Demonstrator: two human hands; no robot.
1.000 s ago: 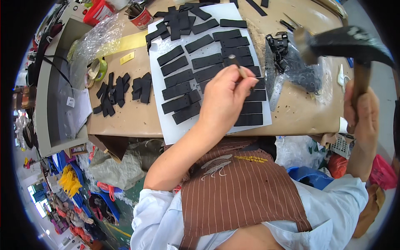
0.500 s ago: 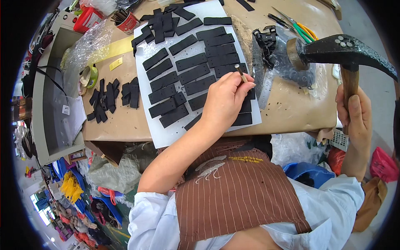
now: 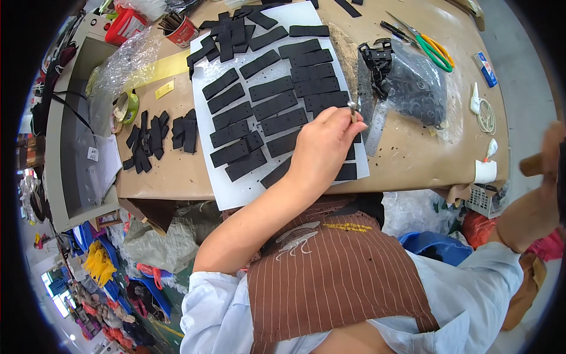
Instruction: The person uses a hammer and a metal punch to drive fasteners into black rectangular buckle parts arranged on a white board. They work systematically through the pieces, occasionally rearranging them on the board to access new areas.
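Keep your left hand (image 3: 321,147) pinching the small metal punch (image 3: 352,108) upright on the black strip (image 3: 328,100) while your right hand (image 3: 545,177), gripping the wooden handle (image 3: 533,164), swings squarely.

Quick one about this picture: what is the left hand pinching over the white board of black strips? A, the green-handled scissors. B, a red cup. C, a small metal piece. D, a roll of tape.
C: the left hand pinches a small metal piece at its fingertips above the black strips on the white board, while the green-handled scissors lie untouched farther back on the table.
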